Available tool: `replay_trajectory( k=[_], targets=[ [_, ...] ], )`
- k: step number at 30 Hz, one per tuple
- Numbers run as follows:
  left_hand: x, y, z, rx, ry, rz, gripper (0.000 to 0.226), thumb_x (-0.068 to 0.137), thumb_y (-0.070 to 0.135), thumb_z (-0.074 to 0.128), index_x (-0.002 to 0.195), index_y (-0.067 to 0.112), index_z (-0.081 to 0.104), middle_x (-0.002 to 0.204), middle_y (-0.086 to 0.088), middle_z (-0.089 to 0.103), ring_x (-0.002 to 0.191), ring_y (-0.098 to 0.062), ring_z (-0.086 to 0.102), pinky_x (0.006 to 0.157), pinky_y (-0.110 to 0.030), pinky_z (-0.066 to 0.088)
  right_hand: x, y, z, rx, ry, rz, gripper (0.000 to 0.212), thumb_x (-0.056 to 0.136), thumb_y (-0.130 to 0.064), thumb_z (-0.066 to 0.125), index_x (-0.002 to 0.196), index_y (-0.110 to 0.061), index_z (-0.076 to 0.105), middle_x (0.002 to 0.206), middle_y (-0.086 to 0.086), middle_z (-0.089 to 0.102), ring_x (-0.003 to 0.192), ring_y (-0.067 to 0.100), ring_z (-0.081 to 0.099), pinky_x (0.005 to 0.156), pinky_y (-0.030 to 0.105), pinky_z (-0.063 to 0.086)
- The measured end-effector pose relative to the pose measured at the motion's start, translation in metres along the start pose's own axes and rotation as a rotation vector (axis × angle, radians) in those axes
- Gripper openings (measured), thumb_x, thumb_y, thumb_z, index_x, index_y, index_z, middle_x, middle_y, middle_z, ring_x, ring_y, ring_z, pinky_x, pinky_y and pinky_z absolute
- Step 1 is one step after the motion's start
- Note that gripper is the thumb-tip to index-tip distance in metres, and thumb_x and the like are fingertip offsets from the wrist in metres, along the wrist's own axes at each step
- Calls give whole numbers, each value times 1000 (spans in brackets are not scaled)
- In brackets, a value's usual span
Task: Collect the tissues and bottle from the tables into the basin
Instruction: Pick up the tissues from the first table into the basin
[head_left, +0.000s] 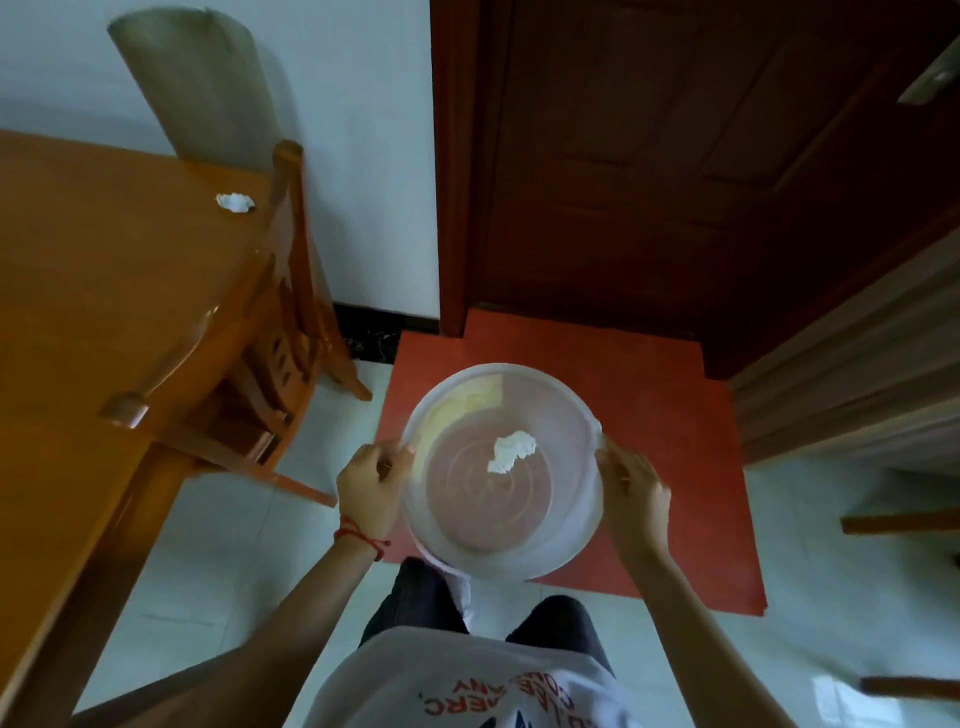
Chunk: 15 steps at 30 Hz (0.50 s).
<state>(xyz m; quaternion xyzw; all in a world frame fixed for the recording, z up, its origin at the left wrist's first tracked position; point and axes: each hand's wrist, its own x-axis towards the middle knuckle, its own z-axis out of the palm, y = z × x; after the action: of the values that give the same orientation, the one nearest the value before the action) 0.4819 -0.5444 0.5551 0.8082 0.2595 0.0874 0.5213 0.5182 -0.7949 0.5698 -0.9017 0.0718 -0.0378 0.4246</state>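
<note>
One tissue (511, 451) is lying in the basin (582, 540); another (235, 201) is sitting on the table (104, 270) to the left, seemingly near its edge.

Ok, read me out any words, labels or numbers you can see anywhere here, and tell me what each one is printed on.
"ANY": red letters, upside down to the camera, on the person's white printed T-shirt; the start of that word is blurred.
"ERC,": the line below it on the same shirt; the letters before it are too blurred to read.
The clear round plastic basin, the orange wooden table and the dark red wooden door show no text.
</note>
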Motion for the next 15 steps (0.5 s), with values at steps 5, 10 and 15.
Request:
replay_trajectory(
  k=[5,10,15],
  targets=[
    [42,14,12,-2,67,-56,62,63,55,41,80,0,65,73,-7,59,67,-16,52,62,-19,39,59,-14,18,50,-73,-8,25,88,-7,55,111,-11,63,90,-4,58,82,16,55,74,27,39],
    [85,21,31,67,130,-133,43,75,40,46,85,4,67,79,-10,59,74,-24,54,68,-32,38,130,-27,39,58,-181,-58,25,89,-9,53,111,-14,64,91,-6,57,87,17,55,79,31,42],
    [125,36,55,92,296,-196,24,87,24,53,85,4,67,80,-9,58,73,-23,51,58,-23,37,216,-43,61,21,-361,-189,27,91,-11,49,114,-15,62,95,0,58,89,12,51,81,25,35]
  ],
)
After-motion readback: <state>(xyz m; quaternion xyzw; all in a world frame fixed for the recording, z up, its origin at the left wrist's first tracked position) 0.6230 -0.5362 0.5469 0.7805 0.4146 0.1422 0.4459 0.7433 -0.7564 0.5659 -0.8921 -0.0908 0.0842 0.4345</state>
